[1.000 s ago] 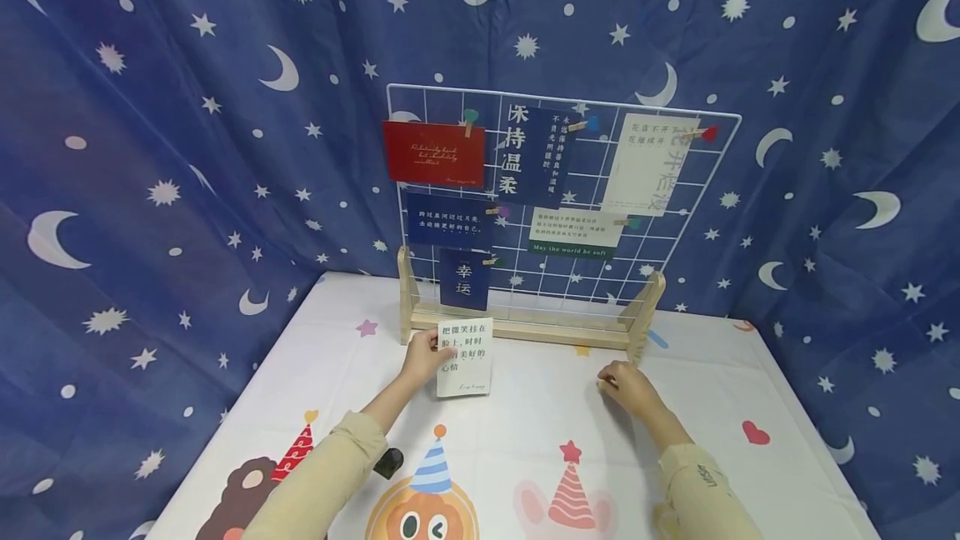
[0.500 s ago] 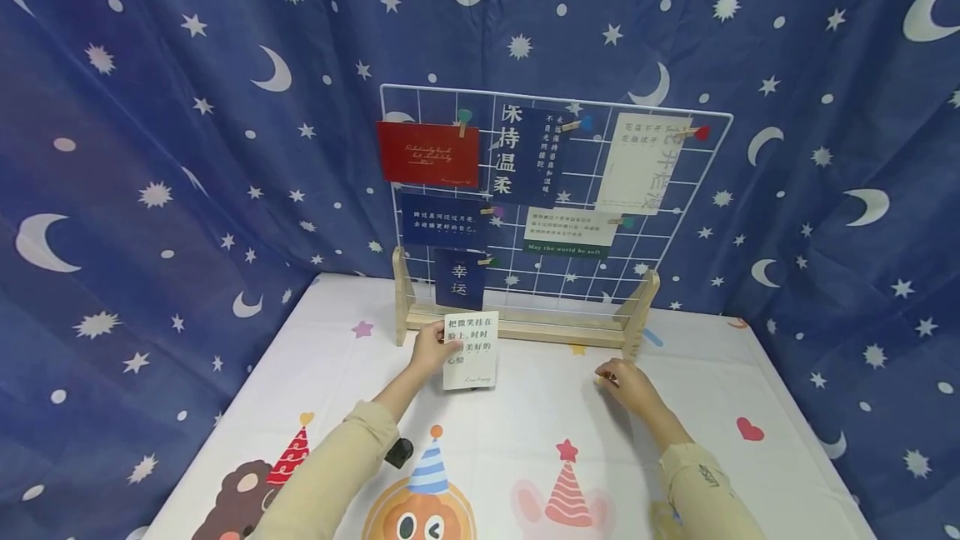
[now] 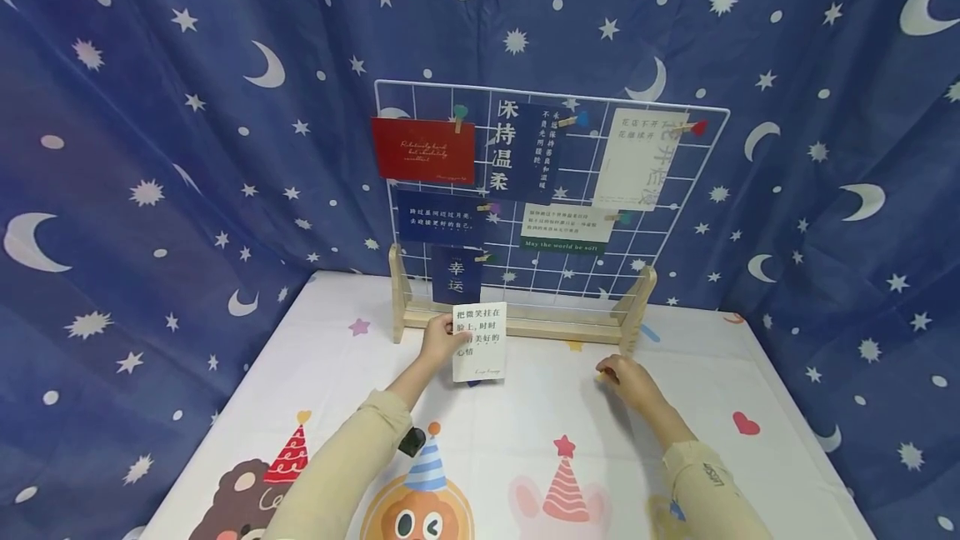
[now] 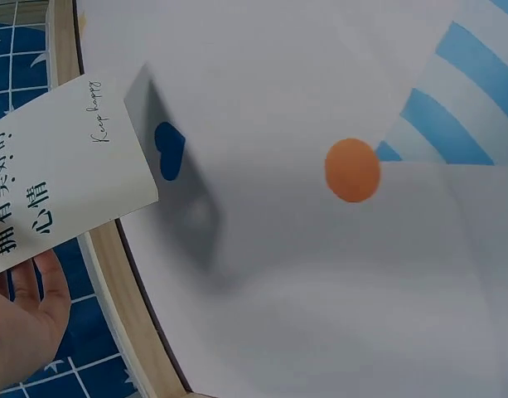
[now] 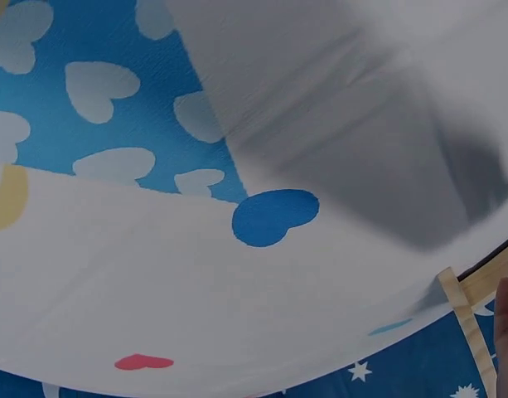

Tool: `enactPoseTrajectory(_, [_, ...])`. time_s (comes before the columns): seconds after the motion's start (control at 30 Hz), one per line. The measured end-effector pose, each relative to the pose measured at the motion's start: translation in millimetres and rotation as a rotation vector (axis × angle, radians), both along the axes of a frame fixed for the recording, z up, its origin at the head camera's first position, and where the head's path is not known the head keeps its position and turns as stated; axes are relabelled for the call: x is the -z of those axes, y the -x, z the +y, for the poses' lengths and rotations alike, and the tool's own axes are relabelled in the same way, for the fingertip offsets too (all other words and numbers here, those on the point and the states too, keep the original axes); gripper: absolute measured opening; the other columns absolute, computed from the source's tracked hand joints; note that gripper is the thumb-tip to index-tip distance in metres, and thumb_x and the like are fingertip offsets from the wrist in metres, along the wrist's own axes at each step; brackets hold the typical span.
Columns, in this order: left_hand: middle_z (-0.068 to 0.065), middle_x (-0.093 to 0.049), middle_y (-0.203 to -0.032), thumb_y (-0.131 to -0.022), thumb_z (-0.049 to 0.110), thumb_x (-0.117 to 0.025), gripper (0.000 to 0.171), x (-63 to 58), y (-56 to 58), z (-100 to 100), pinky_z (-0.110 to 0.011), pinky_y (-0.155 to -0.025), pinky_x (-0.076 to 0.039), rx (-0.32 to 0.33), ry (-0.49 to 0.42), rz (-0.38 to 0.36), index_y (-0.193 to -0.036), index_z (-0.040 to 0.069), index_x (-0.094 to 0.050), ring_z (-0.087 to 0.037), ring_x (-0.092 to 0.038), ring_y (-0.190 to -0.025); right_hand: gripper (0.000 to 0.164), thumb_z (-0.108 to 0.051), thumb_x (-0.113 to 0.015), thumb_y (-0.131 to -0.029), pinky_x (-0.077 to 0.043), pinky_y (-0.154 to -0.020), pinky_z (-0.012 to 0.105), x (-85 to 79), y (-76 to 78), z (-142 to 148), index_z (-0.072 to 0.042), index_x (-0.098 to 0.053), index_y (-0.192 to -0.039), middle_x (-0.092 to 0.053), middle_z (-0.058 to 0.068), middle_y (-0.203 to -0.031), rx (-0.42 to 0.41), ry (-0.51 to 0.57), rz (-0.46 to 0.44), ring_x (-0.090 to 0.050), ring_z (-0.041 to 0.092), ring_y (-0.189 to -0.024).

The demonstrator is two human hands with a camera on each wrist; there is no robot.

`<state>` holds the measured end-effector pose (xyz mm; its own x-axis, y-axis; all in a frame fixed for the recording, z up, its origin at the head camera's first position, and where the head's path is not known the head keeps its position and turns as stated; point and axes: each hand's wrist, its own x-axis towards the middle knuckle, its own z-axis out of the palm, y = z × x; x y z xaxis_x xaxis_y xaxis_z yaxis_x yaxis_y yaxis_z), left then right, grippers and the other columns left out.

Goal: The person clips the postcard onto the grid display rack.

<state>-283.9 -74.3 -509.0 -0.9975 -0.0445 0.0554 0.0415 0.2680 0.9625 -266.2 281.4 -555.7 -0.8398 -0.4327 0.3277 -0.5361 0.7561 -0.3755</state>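
Observation:
My left hand [image 3: 437, 342] grips a white card [image 3: 482, 363] by its left side, thumb over the front. Dark Chinese writing and a line of script cover the card's face. It is held upright before the left part of a wire grid rack [image 3: 536, 330], just below a small dark blue card [image 3: 456, 280]. In the left wrist view, fingers [image 4: 50, 290] lie behind the card, above its shadow on the tablecloth. To the right, near the rack's right foot, my right hand [image 3: 632, 380] pinches a small yellowish piece [image 3: 601, 376], mostly hidden by its fingers.
Several cards hang on the rack by wooden clips, among them a red card [image 3: 423, 155], a tall blue card [image 3: 531, 158] and a white card [image 3: 637, 165]. A white tablecloth [image 3: 525, 415] with cartoon prints lies beneath. A blue starry curtain [image 3: 187, 148] stands behind.
My left hand has carried the white card forward and slightly right, closer to the rack's base. My right hand has stayed nearly in place. The head view has shifted a little.

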Motion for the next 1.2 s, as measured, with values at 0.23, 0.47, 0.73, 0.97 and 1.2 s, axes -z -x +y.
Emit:
enactPoseTrajectory(0.23, [-0.029, -0.068, -0.094, -0.08, -0.008, -0.064, 0.027, -7.7, 2.4, 8, -0.031, -0.069, -0.059, 0.027, 0.018, 0.01, -0.106, -0.013, -0.06, -0.036, -0.07, -0.082, 0.01, 0.008, -0.066, -0.078, -0.054, -0.071, 0.042, -15.2, -9.2, -11, 0.004, -0.069, -0.086, -0.07, 0.015, -0.084, 0.099, -0.027, -0.077, -0.064, 0.028, -0.076])
enactPoseTrajectory(0.47, [-0.029, -0.068, -0.096, -0.08, -0.007, -0.065, 0.028, -11.5, 6.6, 14, -0.031, -0.07, -0.059, 0.031, 0.016, 0.026, -0.107, -0.012, -0.06, -0.037, -0.07, -0.084, 0.011, 0.004, -0.068, -0.079, -0.054, -0.072, 0.038, -17.4, -8.1, -14, 0.003, -0.068, -0.09, -0.069, 0.009, -0.082, 0.13, -0.052, -0.132, -0.063, 0.02, -0.075])
enactPoseTrajectory(0.73, [-0.028, -0.068, -0.096, -0.079, -0.007, -0.067, 0.031, -18.0, 9.6, 22, -0.031, -0.071, -0.059, 0.032, 0.022, 0.029, -0.109, -0.012, -0.061, -0.036, -0.07, -0.084, 0.01, 0.005, -0.067, -0.078, -0.054, -0.073, 0.041, -18.6, -5.0, -17, 0.003, -0.067, -0.088, -0.07, 0.01, -0.08, 0.123, -0.017, -0.116, -0.066, 0.024, -0.075])
enactPoseTrajectory(0.97, [-0.029, -0.068, -0.094, -0.079, -0.008, -0.067, 0.03, -24.4, 11.5, 32, -0.031, -0.07, -0.059, 0.049, 0.006, 0.043, -0.108, -0.012, -0.061, -0.037, -0.07, -0.084, 0.012, 0.007, -0.066, -0.077, -0.052, -0.074, 0.043, -20.3, -4.1, -19, 0.001, -0.065, -0.087, -0.069, 0.01, -0.081, 0.141, 0.048, -0.153, -0.065, 0.025, -0.077])
enactPoseTrajectory(1.2, [-0.028, -0.068, -0.094, -0.08, -0.006, -0.067, 0.029, -24.6, 17.2, 39, -0.026, -0.066, -0.058, 0.052, 0.012, 0.075, -0.107, -0.013, -0.061, -0.035, -0.071, -0.082, 0.011, 0.006, -0.066, -0.078, -0.054, -0.071, 0.037, -20.1, 1.3, -24, 0.002, -0.064, -0.088, -0.069, 0.014, -0.084, 0.181, 0.161, -0.133, -0.066, 0.027, -0.078])
